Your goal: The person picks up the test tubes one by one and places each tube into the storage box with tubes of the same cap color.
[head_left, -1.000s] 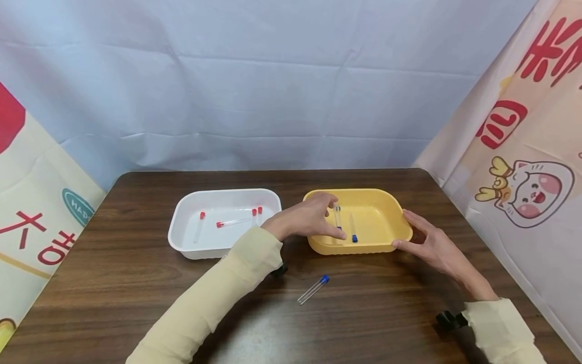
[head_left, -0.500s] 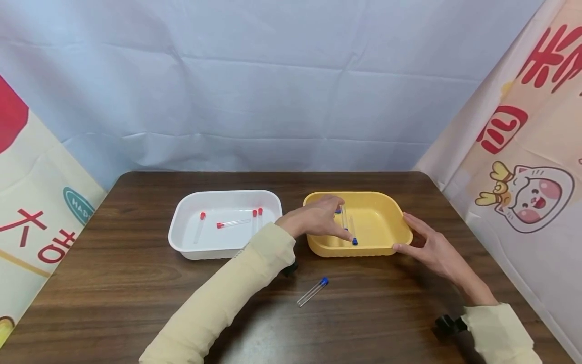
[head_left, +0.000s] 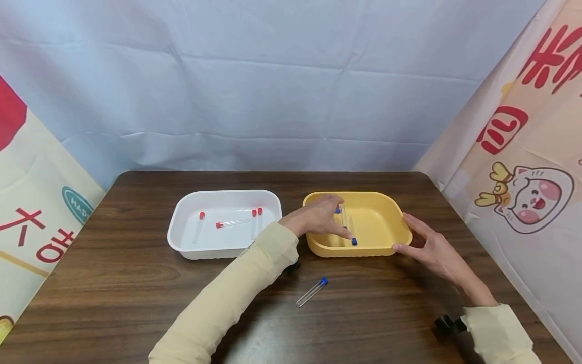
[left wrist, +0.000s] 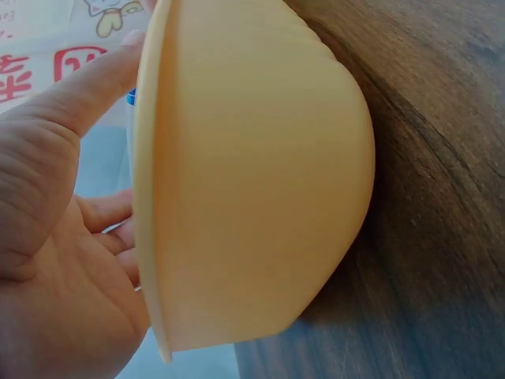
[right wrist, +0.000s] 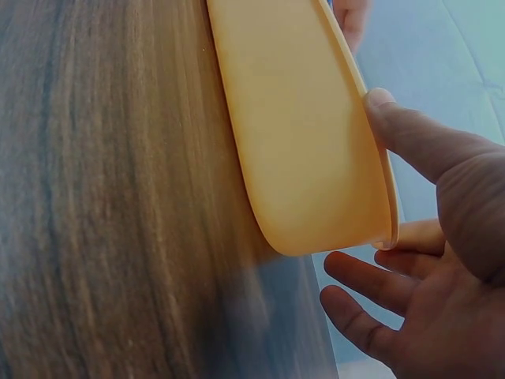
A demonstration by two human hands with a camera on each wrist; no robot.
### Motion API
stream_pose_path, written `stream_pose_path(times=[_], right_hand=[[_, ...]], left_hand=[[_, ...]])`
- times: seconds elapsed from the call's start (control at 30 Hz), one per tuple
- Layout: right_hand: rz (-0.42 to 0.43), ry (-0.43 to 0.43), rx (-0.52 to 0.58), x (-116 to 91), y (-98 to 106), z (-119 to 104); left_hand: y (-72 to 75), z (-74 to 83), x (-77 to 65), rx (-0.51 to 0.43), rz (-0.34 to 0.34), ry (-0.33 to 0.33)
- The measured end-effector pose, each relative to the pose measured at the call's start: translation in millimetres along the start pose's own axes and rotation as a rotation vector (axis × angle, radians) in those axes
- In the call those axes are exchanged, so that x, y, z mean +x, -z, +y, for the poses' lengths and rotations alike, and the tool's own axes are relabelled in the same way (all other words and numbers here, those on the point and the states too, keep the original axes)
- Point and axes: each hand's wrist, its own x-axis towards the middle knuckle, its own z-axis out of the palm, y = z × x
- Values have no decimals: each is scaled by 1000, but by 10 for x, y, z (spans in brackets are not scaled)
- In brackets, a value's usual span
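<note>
My left hand (head_left: 318, 216) reaches over the left end of the yellow tray (head_left: 379, 222). Its thumb and fingers span the length of a clear test tube (head_left: 343, 216), whose blue cap (left wrist: 131, 97) shows beside the thumb in the left wrist view. At the tray's right end, my right hand (head_left: 429, 247) holds the rim, thumb in front and fingers behind. A second blue-capped test tube (head_left: 352, 232) lies in the tray. Another blue cap (head_left: 337, 211) shows beside the left fingers, its tube hidden.
Blue-capped test tubes (head_left: 311, 293) lie close together on the brown table (head_left: 118, 283), in front of the yellow tray. The white tray (head_left: 179, 230) to the left holds several red-capped test tubes (head_left: 233, 223). Cloth hangs behind and at both sides.
My left hand shifted slightly right over the yellow tray, and the test tube between its fingers moved with it. In the last half second little has moved. My right hand stays on the rim.
</note>
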Motion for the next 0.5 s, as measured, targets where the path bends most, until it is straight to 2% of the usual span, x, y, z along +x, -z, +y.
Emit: stream_pose_path(times=[0.5], right_hand=[[-4,-10,6,-3,5,-17]], left_hand=[[-96,-11,42,4,-5,21]])
